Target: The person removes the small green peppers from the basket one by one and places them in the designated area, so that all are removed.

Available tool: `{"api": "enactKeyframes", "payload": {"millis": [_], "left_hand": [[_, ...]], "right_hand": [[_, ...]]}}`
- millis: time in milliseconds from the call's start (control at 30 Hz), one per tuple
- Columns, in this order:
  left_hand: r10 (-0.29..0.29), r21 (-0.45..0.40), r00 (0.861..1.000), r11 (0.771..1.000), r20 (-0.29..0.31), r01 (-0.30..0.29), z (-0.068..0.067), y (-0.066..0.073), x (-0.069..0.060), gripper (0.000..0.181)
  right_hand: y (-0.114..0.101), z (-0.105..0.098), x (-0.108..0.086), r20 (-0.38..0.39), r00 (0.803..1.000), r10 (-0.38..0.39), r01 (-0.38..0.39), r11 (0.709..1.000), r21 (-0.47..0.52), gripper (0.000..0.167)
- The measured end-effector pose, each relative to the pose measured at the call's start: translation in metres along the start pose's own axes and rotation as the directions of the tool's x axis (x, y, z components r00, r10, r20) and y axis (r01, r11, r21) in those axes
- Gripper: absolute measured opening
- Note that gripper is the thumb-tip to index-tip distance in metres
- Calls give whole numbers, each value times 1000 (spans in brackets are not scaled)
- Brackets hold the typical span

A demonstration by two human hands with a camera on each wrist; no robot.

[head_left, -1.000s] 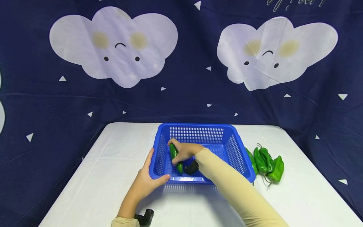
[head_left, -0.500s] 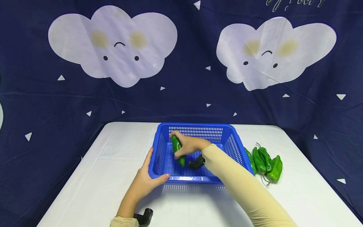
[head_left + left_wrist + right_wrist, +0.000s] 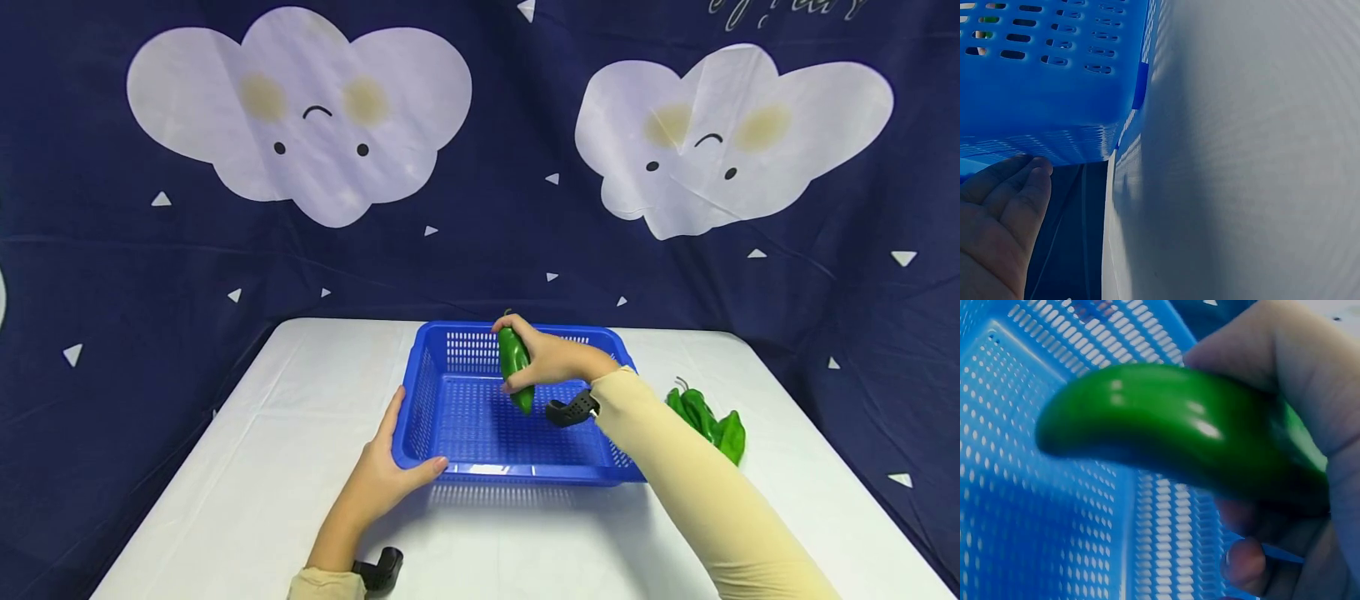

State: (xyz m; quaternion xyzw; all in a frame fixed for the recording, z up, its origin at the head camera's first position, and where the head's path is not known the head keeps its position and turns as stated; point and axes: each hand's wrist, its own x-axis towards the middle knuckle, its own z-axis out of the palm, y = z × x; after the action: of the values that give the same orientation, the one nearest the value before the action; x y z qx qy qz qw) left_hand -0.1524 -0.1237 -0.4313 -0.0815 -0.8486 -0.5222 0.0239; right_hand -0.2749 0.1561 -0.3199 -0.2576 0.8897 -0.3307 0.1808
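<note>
A long green pepper (image 3: 514, 360) is gripped in my right hand (image 3: 557, 357) above the blue plastic basket (image 3: 517, 472). In the right wrist view, the shiny pepper (image 3: 1166, 428) points its rounded tip over the basket's perforated floor, with the thumb and fingers on opposite sides of it. My left hand (image 3: 377, 482) rests against the basket's front left corner, straight fingers along the left side and thumb on the front rim. From the left wrist, those fingers (image 3: 1022, 187) are seen touching the outer wall. No other pepper shows inside the basket.
Several green peppers (image 3: 708, 421) lie in a pile right of the basket, partly hidden by the right sleeve (image 3: 697, 475). A white cloth covers the table (image 3: 300, 433). Behind it hangs a dark blue curtain (image 3: 510, 258) with cloud prints.
My right hand has lifted the pepper from low in the basket's left part and carried it up and to the right. The left hand stays at the corner.
</note>
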Motion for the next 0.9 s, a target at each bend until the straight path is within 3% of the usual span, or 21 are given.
{"api": "enactKeyframes", "payload": {"millis": [600, 900], "left_hand": [[-16, -15, 1000, 1000, 8, 16, 1, -1, 1, 117], [-10, -5, 1000, 1000, 13, 10, -1, -1, 0, 115]], "right_hand": [[47, -63, -81, -167, 985, 51, -54, 998, -11, 83], [79, -85, -131, -181, 979, 89, -89, 996, 9, 82]]}}
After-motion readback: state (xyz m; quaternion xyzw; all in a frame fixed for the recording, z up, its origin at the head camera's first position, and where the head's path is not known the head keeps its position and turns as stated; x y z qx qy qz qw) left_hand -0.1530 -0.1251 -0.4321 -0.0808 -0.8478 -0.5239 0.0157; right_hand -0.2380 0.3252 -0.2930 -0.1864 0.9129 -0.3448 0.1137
